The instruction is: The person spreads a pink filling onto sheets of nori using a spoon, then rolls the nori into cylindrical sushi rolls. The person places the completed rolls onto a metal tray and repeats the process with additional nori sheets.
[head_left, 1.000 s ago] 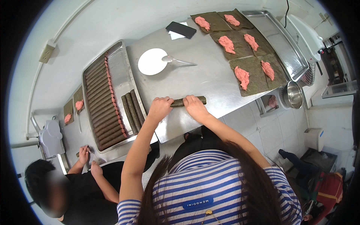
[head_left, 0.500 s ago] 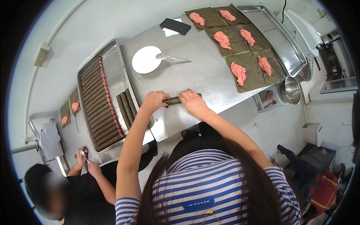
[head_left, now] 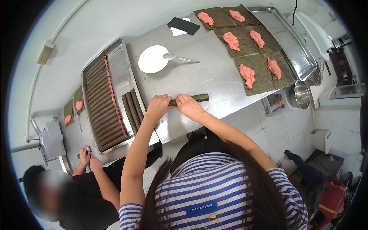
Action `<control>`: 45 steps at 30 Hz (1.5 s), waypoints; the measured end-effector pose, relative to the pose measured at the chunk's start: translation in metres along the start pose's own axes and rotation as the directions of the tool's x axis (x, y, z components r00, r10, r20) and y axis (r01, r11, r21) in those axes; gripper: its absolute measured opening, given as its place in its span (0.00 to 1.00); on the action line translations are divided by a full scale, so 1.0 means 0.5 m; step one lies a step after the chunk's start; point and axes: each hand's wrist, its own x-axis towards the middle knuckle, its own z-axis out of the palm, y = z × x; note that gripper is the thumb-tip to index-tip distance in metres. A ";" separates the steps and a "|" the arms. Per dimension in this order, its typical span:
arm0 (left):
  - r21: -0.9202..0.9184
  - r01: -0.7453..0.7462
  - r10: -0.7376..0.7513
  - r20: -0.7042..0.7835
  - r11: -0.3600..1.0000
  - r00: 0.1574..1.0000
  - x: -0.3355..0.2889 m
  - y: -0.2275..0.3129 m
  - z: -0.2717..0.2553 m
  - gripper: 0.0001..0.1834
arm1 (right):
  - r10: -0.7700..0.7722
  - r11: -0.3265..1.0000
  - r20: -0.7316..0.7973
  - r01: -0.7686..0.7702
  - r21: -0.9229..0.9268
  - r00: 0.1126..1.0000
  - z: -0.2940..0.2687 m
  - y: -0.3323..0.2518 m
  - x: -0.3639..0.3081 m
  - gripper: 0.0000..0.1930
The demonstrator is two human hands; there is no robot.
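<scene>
A dark green seaweed roll (head_left: 201, 97) lies near the front edge of the steel table (head_left: 214, 84). My left hand (head_left: 158, 107) is closed over its left end, fingers curled. Close beside it, my right hand (head_left: 188, 106) grips the roll's middle, leaving the right part bare. To the left, a steel tray (head_left: 123, 57) holds a long row of finished seaweed rolls (head_left: 101, 107) with pink ends, and 3 separate rolls (head_left: 132, 109) along its right side. At the right are several flat seaweed sheets (head_left: 239, 63), each with a lump of pink paste (head_left: 247, 76).
Behind my hands stand a white plate (head_left: 151, 61) with a spoon (head_left: 184, 59) and a black phone (head_left: 184, 26) on paper. A metal tray (head_left: 306, 69), a scale (head_left: 312, 34) and a steel bowl (head_left: 300, 96) are at the right. A co-worker (head_left: 84, 191) works at the lower left.
My right hand has slid left along the roll toward my left hand, and its fingers have curled in. More of the roll's right end shows. The co-worker's hands have come together.
</scene>
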 end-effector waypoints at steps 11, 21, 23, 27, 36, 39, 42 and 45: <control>-0.030 -0.002 0.004 0.077 1.000 0.997 0.016 0.002 -0.028 0.14 | 0.172 0.985 0.067 -0.173 0.007 0.983 -0.042 0.094 -0.095 0.11; -0.254 -0.029 0.015 -0.059 0.967 0.998 0.095 0.140 0.020 0.16 | 0.176 0.969 0.207 -0.207 0.136 0.962 -0.061 0.128 -0.100 0.12; -0.243 0.015 -0.032 -0.065 0.970 0.997 0.097 0.149 0.041 0.17 | 0.140 0.937 0.359 -0.241 0.252 0.923 -0.096 0.141 -0.082 0.16; -0.200 0.019 -0.034 -0.072 0.980 0.997 0.098 0.158 0.036 0.16 | 0.333 0.748 0.288 -0.438 0.499 0.898 -0.103 0.227 0.000 0.23; -0.237 0.062 -0.071 -0.031 0.970 0.997 0.132 0.208 0.024 0.17 | 0.321 0.816 0.257 -0.404 0.413 0.912 0.080 0.323 0.211 0.17; -0.252 0.054 -0.064 -0.029 0.966 0.998 0.133 0.212 0.032 0.18 | 0.380 0.769 0.169 -0.412 0.488 0.909 0.008 0.310 0.173 0.14; -0.278 0.049 -0.063 -0.042 0.959 0.997 0.142 0.219 0.036 0.17 | 0.377 0.795 0.276 -0.462 0.393 0.884 -0.150 0.351 0.076 0.10; -0.329 0.069 -0.096 -0.065 0.942 0.993 0.138 0.221 0.038 0.16 | 0.381 0.811 0.422 -0.517 0.274 0.822 -0.260 0.363 -0.022 0.08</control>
